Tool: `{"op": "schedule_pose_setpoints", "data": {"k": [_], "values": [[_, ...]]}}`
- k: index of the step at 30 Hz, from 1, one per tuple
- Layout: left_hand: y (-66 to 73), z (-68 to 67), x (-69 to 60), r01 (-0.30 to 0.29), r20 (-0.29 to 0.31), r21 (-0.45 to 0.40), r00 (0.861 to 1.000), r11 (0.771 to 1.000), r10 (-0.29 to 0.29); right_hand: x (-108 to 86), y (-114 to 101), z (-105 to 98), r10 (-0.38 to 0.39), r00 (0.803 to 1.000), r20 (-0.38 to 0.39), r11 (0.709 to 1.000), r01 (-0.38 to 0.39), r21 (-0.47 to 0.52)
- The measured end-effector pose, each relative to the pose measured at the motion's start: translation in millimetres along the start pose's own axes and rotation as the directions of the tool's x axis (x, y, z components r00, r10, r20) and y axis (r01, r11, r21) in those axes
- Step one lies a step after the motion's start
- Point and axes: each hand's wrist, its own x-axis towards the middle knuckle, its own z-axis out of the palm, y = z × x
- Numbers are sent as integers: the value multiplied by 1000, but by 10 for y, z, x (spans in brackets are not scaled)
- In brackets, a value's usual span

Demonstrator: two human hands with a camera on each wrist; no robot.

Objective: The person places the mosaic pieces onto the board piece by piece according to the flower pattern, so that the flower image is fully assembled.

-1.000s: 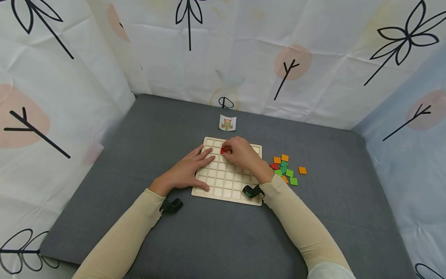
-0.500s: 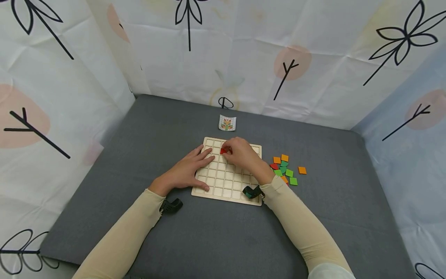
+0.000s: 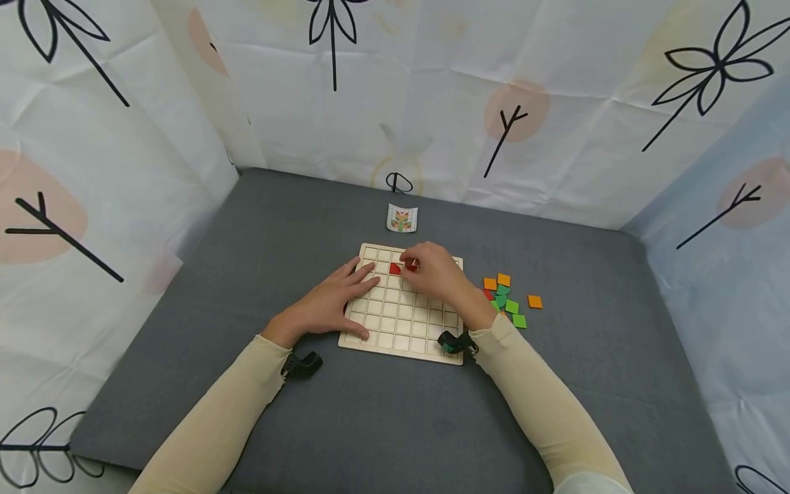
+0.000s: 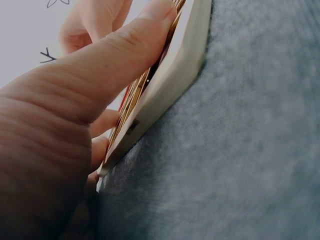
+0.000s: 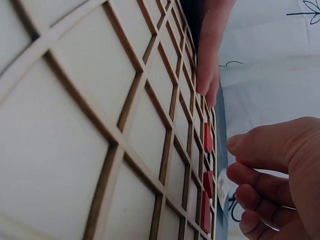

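My left hand (image 3: 330, 302) rests spread over the left side of a wooden grid board (image 3: 395, 322); in the left wrist view its thumb (image 4: 120, 55) lies on the board's edge. My right hand (image 3: 435, 274) hovers over the upper part of the board with its fingers bent. Thumb and index finger stand slightly apart in the right wrist view, and no piece plainly shows between them. A red piece (image 3: 395, 269) lies in a cell just left of this hand. The right wrist view shows several red pieces (image 5: 208, 137) along the far side of the grid; the hand partly hides them from above.
To the right of the board lies a loose group of orange, red and green pieces (image 3: 512, 307), with one orange piece (image 3: 535, 302) farther out. Behind the board is a small pattern card (image 3: 402, 218). Patterned cloth (image 3: 432, 103) hangs around the grey table (image 3: 308, 425).
My right hand has shifted a little to the right, away from the red piece, which now shows more fully in its cell. My left hand has stayed in place.
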Motion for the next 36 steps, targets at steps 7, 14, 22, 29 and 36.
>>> {"op": "schedule_pose_setpoints", "data": {"k": [7, 14, 22, 29, 36], "values": [[12, -15, -8, 2, 15, -24, 1000, 1000, -1, -134, 66, -104, 14, 999, -30, 1000, -14, 12], [-13, 4, 0, 0, 13, -4, 1000, 1000, 0, -266, 165, -236, 21, 997, -72, 999, -19, 27], [-25, 14, 10, 5, 14, 6, 1000, 1000, -5, -415, 243, -435, 65, 991, -113, 998, -65, 5], [-20, 23, 20, 2, 12, 26, 1000, 1000, -2, -573, 384, -599, 111, 983, -146, 994, -111, 10], [-29, 48, 26, -3, 5, 35, 1000, 999, 3, -763, 528, -731, 161, 973, -163, 987, -160, 19]]}}
